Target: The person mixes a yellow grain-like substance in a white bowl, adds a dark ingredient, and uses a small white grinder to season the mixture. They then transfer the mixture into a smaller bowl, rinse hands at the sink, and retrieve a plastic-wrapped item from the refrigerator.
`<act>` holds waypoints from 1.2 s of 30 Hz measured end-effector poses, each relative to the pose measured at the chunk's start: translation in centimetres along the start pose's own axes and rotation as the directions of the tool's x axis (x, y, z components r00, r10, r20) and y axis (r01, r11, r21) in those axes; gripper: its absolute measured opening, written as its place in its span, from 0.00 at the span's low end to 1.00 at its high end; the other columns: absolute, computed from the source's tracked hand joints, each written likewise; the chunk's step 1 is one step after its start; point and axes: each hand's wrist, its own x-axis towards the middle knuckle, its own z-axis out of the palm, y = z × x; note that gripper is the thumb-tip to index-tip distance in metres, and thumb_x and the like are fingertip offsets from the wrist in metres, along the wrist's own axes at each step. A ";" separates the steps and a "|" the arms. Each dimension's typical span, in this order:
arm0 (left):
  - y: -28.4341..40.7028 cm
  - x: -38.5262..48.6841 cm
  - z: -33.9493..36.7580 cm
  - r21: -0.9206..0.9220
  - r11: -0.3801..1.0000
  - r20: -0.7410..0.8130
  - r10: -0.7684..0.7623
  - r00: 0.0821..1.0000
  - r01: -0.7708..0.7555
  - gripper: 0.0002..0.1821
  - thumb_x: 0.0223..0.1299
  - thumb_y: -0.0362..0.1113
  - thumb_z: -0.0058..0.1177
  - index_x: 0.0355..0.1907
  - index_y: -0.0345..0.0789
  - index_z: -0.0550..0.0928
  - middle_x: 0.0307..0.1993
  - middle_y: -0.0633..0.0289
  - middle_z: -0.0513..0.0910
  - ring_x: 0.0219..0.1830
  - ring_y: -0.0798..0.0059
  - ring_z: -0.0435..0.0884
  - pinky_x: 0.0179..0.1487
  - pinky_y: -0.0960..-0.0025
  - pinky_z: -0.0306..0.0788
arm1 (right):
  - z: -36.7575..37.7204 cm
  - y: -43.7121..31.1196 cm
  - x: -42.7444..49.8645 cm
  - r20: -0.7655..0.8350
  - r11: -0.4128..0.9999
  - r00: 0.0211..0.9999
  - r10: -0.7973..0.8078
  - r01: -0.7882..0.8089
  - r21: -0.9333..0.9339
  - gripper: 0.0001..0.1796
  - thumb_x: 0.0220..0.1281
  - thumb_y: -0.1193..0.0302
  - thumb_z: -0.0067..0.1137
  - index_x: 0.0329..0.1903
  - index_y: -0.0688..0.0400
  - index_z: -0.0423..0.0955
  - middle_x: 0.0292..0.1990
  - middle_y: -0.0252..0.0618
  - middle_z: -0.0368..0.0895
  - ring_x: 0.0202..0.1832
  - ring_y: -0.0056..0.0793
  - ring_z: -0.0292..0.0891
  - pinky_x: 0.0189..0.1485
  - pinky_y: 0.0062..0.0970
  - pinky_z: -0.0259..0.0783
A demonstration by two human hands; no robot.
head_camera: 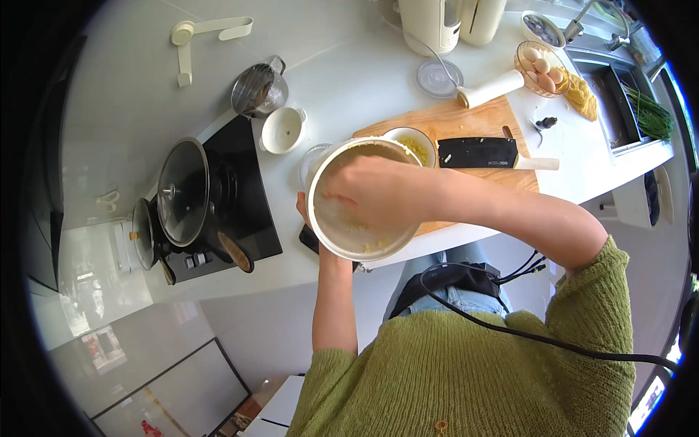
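A round, deep container (322, 240) with a pale rim is tilted towards me, and small yellowish bits cling to its inner wall. My left hand (302, 208) supports it from the outer left side; only a few fingers show past the rim. Inside the opening is my right hand (377, 188), blurred, with its fingertips low against the wall. Whether those fingers hold anything cannot be made out. Partly hidden behind the container, a white bowl (430, 141) with chopped yellow food (413, 148) rests on the wooden cutting board (475, 123).
A black-bladed cleaver (478, 153) lies on the board, its handle past the right edge. Left is a black cooktop (240, 180) with a lidded pan (183, 191). A white two-handled bowl (283, 130), a roll (491, 90) and a glass bowl of eggs (540, 68) stand farther back.
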 end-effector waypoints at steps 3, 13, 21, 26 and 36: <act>-0.4 2.3 -1.7 -0.177 0.982 0.063 -0.052 0.997 0.063 0.46 0.56 0.74 0.35 0.65 0.39 0.69 0.63 0.58 0.70 0.62 0.63 0.70 0.63 0.57 0.67 | 0.0 -0.1 -0.1 0.097 0.999 0.995 0.024 -0.026 0.026 0.11 0.64 0.69 0.50 0.37 0.64 0.77 0.35 0.50 0.81 0.39 0.49 0.78 0.45 0.42 0.72; -1.0 4.0 -3.7 -0.300 0.953 0.362 0.078 0.929 0.037 0.34 0.66 0.61 0.36 0.60 0.36 0.74 0.55 0.57 0.78 0.55 0.64 0.77 0.57 0.59 0.72 | 0.9 2.2 -0.3 0.382 0.989 0.914 0.140 -0.112 -0.093 0.09 0.62 0.73 0.50 0.35 0.62 0.78 0.34 0.47 0.82 0.38 0.46 0.80 0.40 0.42 0.76; -0.1 3.5 -2.7 -0.230 0.973 0.257 0.084 0.963 -0.023 0.35 0.66 0.61 0.32 0.66 0.39 0.68 0.65 0.57 0.69 0.65 0.60 0.68 0.66 0.53 0.65 | 0.7 3.0 -0.6 0.265 0.929 0.937 0.228 -0.128 -0.346 0.12 0.63 0.68 0.48 0.36 0.59 0.80 0.32 0.48 0.82 0.37 0.45 0.80 0.40 0.41 0.74; -0.2 3.7 -2.1 -0.234 0.971 0.171 0.098 0.980 -0.056 0.34 0.66 0.59 0.35 0.65 0.35 0.69 0.61 0.57 0.72 0.62 0.61 0.71 0.64 0.56 0.67 | 1.7 3.9 0.5 0.232 0.979 0.956 0.182 -0.197 0.043 0.13 0.65 0.70 0.43 0.42 0.59 0.78 0.34 0.46 0.82 0.41 0.43 0.78 0.46 0.41 0.71; -0.1 4.0 -4.5 -0.264 0.964 0.251 0.034 0.967 0.034 0.37 0.66 0.63 0.31 0.61 0.36 0.73 0.59 0.57 0.76 0.59 0.62 0.74 0.60 0.57 0.70 | -0.5 1.8 -0.2 0.277 0.960 0.954 0.111 -0.032 -0.277 0.07 0.57 0.77 0.50 0.33 0.62 0.78 0.31 0.46 0.82 0.40 0.46 0.80 0.45 0.38 0.74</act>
